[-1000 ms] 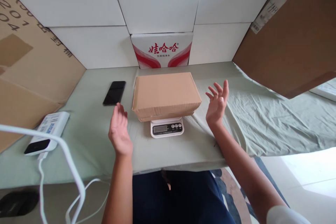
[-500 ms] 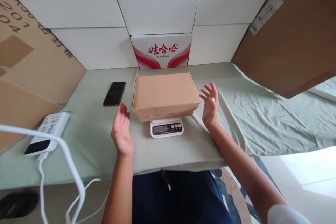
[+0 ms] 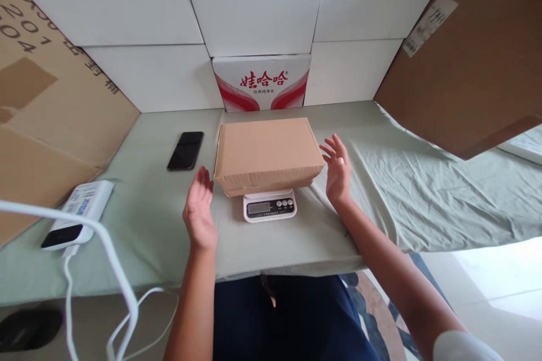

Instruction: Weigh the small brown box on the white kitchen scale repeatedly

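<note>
A closed brown cardboard box [image 3: 269, 149] rests on a small white kitchen scale [image 3: 270, 216], whose display and buttons face me. The box hides the scale's platform. To the left of the box, my left hand [image 3: 200, 208] is open, palm turned inward, apart from the cardboard and holding nothing. My right hand [image 3: 337, 170] is likewise open on the other side, its fingertips close to the box's right edge. Whether those fingertips touch the box I cannot tell.
A black phone [image 3: 185, 150] lies left of the box. Further left is a white power bank [image 3: 80, 214] with a white cable [image 3: 115, 268]. Large cardboard panels flank the green cloth [image 3: 139, 208], and a white-and-red carton [image 3: 262, 83] stands behind.
Both hands have shifted slightly inward, towards the box. The box and scale stay in place.
</note>
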Demonstrator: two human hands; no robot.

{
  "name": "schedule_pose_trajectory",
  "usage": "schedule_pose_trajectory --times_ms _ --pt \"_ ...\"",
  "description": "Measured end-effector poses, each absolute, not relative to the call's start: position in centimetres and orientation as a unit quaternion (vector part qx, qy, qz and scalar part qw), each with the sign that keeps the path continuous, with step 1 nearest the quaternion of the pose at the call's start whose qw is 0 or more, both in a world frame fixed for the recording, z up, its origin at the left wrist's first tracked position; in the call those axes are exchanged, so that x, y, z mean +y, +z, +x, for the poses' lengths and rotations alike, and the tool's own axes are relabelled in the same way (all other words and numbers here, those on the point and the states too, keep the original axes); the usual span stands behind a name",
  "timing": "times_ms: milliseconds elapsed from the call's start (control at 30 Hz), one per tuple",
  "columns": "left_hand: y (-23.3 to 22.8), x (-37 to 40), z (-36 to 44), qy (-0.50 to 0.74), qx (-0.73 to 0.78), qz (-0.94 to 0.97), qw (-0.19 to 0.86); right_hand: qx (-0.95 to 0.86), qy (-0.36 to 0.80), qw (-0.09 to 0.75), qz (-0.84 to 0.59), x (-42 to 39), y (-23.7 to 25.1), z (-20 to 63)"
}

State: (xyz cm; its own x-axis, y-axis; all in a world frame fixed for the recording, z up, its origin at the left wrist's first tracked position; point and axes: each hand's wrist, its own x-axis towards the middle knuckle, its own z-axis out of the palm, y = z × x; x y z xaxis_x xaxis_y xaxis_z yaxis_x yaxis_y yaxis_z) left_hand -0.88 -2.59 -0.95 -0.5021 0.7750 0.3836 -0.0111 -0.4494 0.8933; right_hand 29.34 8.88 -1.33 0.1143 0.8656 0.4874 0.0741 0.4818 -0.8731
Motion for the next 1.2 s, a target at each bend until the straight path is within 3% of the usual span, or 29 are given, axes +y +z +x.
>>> schedule_pose_trajectory --times_ms 767,1000,1200 --pt "-1.1 -2.0 -0.4 0.695 0.477 0.453 0.291 -0.699 0.279 0.566 -0.337 6.2 1.4 27.7" --pt "3.0 8.0 -1.1 0.722 0.438 0.445 0.298 -0.683 0.247 0.599 -0.336 13.7 4.2 24.9" --pt "-2.0 14.2 -2.3 0.714 0.463 0.401 0.338 -0.680 0.289 0.594 -0.318 20.5 -1.5 22.8"
